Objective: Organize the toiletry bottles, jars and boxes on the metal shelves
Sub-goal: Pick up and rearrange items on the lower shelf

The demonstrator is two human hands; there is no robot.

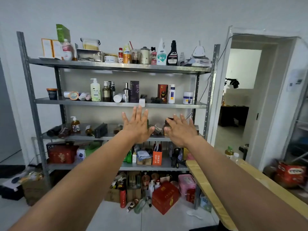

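A metal shelving unit (116, 105) stands against the wall, crowded with toiletries. Its second shelf holds a green pump bottle (95, 91), a silver pump bottle (126, 93), a dark tall box (134, 91), a red box (162, 93), a white bottle (171, 94) and a white jar (188, 98). The third shelf carries an amber pump bottle (75, 125) and a black box (100, 130) lying down. My left hand (137, 126) and my right hand (180, 131) are stretched out in front of the third shelf, fingers spread and straight, holding nothing.
The top shelf holds several bottles, boxes and an iron (199, 51). Red gift boxes (60, 153) and cartons crowd the lower shelf and floor. A wooden-edged table (216, 189) juts in at the right. An open doorway (238, 97) lies beyond.
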